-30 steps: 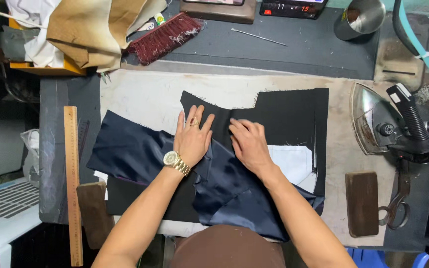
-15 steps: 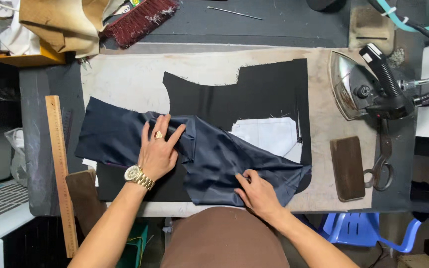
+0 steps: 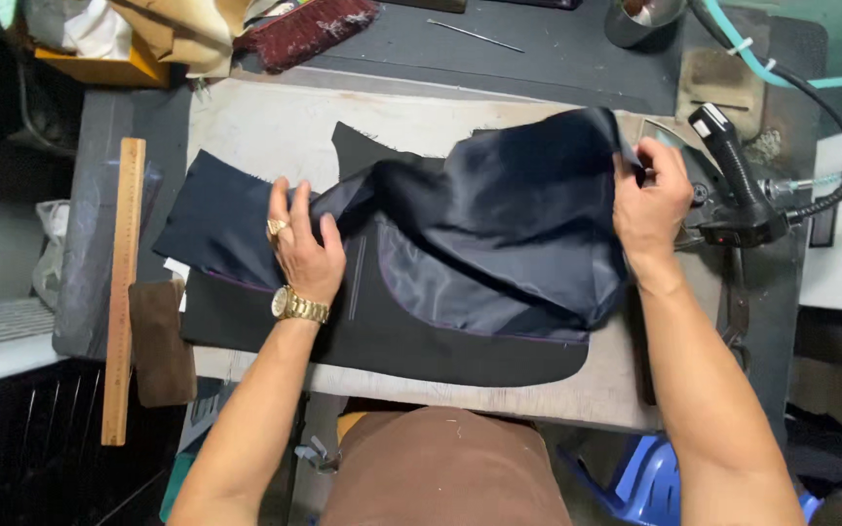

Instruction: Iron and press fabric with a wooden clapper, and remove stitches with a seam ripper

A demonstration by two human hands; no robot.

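A dark navy garment panel (image 3: 392, 331) with shiny lining (image 3: 499, 224) lies on the padded pressing table (image 3: 265, 127). My left hand (image 3: 302, 248), with a ring and a gold watch, presses flat on the cloth at the left. My right hand (image 3: 650, 200) pinches an edge of the lining at the far right and holds it lifted and folded over toward the iron. The lining bulges up between both hands and hides the cloth under it.
A steam iron (image 3: 733, 185) with hoses stands right of the cloth, close to my right hand. A wooden ruler (image 3: 121, 282) and a brown block (image 3: 160, 341) lie at the left. A red brush (image 3: 309, 27) and a metal cup (image 3: 643, 18) sit at the back.
My right hand took the lining's near edge and swept it up and to the right, flipping it over. My left hand stayed pressed on the left of the cloth.
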